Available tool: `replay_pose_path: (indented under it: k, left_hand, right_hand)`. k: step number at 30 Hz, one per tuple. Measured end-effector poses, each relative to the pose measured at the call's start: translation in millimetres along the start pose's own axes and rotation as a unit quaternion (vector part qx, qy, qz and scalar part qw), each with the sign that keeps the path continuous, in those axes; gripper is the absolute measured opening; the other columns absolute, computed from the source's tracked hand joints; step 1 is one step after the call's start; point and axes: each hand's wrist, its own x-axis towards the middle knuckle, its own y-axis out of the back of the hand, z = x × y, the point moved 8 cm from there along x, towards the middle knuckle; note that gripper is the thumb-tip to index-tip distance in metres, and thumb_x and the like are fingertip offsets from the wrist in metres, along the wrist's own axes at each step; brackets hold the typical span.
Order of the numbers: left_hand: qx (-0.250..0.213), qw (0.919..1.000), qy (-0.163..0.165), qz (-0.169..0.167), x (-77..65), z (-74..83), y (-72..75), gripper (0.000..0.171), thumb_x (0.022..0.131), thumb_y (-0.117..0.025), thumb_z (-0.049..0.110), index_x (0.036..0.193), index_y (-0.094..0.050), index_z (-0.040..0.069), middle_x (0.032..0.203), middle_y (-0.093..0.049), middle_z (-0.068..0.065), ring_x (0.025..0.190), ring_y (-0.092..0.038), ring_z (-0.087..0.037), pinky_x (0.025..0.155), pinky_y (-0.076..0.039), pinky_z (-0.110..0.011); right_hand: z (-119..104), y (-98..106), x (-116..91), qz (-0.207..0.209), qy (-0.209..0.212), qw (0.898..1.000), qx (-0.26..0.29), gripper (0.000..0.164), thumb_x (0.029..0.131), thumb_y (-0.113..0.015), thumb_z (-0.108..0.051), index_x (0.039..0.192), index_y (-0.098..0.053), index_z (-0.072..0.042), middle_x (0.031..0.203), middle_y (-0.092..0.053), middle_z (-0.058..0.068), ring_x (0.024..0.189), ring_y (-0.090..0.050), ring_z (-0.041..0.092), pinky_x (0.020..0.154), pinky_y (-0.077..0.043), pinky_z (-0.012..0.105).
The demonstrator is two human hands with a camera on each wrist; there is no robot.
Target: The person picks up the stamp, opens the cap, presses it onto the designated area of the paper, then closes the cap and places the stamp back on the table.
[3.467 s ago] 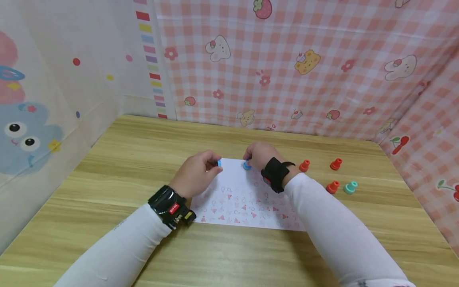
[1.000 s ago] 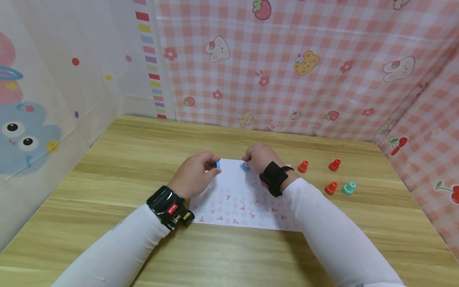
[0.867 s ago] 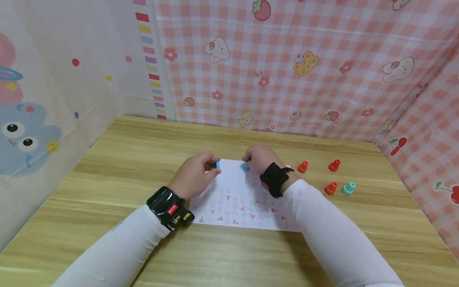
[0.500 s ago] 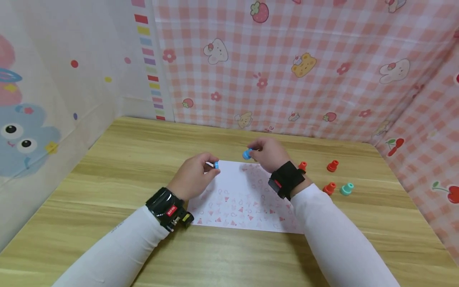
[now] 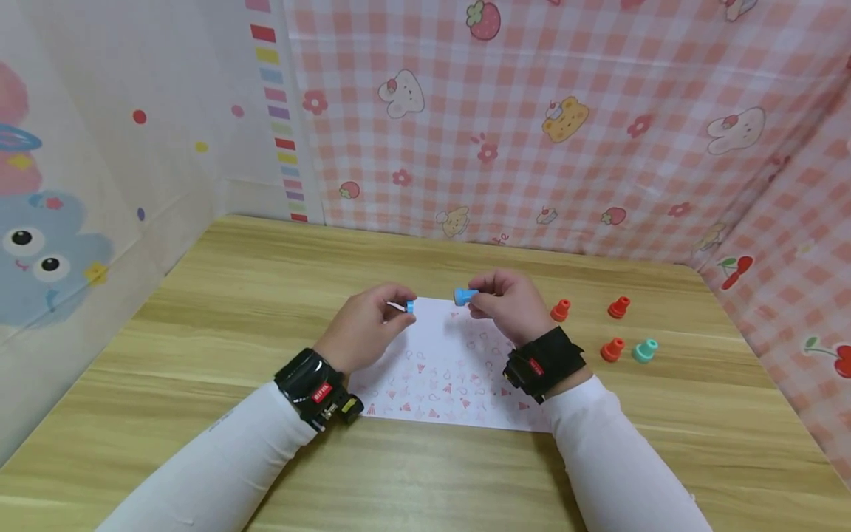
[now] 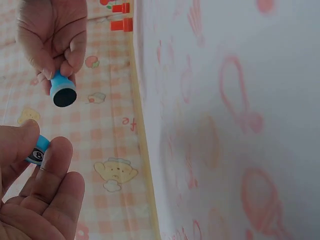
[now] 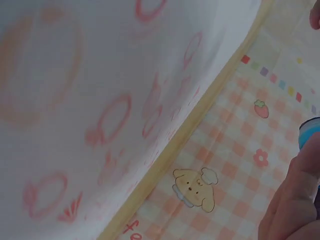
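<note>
My right hand [image 5: 510, 303] pinches a blue stamp [image 5: 464, 296] by its handle, held sideways above the far edge of a white sheet of paper [image 5: 435, 329]. In the left wrist view the dark round face of the stamp [image 6: 64, 97] shows. Between thumb and fingers, my left hand [image 5: 359, 329] holds a small blue cap [image 5: 410, 306] with a round "8" picture on its end. Cap and stamp are level with each other, a short gap apart. Red and faint orange prints cover much of the sheet, with its upper left part bare.
Right of the paper stand several capped stamps: a red one [image 5: 561, 309], another red one [image 5: 619, 307], a third red one [image 5: 612, 349] and a teal one [image 5: 645, 350]. The wooden table [image 5: 412, 480] meets patterned cloth walls [image 5: 518, 185] behind.
My right hand has lifted the blue stamp off the paper and tipped it sideways, its face now towards the left hand. My left hand has barely shifted, still holding the cap.
</note>
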Motion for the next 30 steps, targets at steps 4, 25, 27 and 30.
replay_pose_path:
  k: [4, 25, 27, 30]
  left_hand:
    - [-0.030, 0.9995, -0.010, -0.003, -0.4, 3.6, -2.7, 0.024, 0.088, -0.067, 0.020, 0.112, -0.060, 0.021, 0.103, -0.062, 0.006, 0.080, -0.058, 0.000, 0.073, -0.053, -0.031]
    - [-0.055, 0.9982, -0.010, -0.020, -3.5, 11.1, -9.4, 0.025, 0.090, -0.065, 0.020, 0.114, -0.059, 0.020, 0.103, -0.061, 0.006, 0.081, -0.060, -0.001, 0.071, -0.054, -0.031]
    - [-0.059, 0.9980, -0.011, -0.021, -3.6, 11.2, -10.1, 0.024, 0.090, -0.065, 0.020, 0.113, -0.059, 0.019, 0.103, -0.061, 0.007, 0.081, -0.060, -0.001, 0.071, -0.054, -0.031]
    - [-0.064, 0.9976, -0.010, -0.024, -3.6, 11.1, -11.0, 0.024, 0.090, -0.065, 0.019, 0.113, -0.058, 0.020, 0.103, -0.061, 0.007, 0.081, -0.060, -0.001, 0.071, -0.054, -0.031]
  right_hand:
    - [1, -9, -5, -0.014, 0.003, 0.999, 0.051, 0.015, 0.085, -0.064, 0.000, 0.100, -0.064, 0.004, 0.095, -0.065, 0.017, 0.079, -0.062, 0.032, 0.071, -0.056, 0.032]
    - [-3, -41, -16, -0.075, -0.002, 0.993, 0.086, 0.016, 0.084, -0.066, 0.000, 0.098, -0.062, 0.006, 0.094, -0.063, 0.019, 0.080, -0.062, 0.033, 0.074, -0.055, 0.036]
    - [-5, -42, -18, -0.076, -0.002, 0.993, 0.085, 0.015, 0.085, -0.066, -0.001, 0.097, -0.062, 0.006, 0.094, -0.063, 0.019, 0.080, -0.062, 0.032, 0.074, -0.055, 0.035]
    - [-6, -43, -20, -0.076, -0.001, 0.993, 0.085, 0.016, 0.084, -0.067, -0.002, 0.098, -0.062, 0.005, 0.094, -0.062, 0.019, 0.080, -0.062, 0.032, 0.075, -0.055, 0.036]
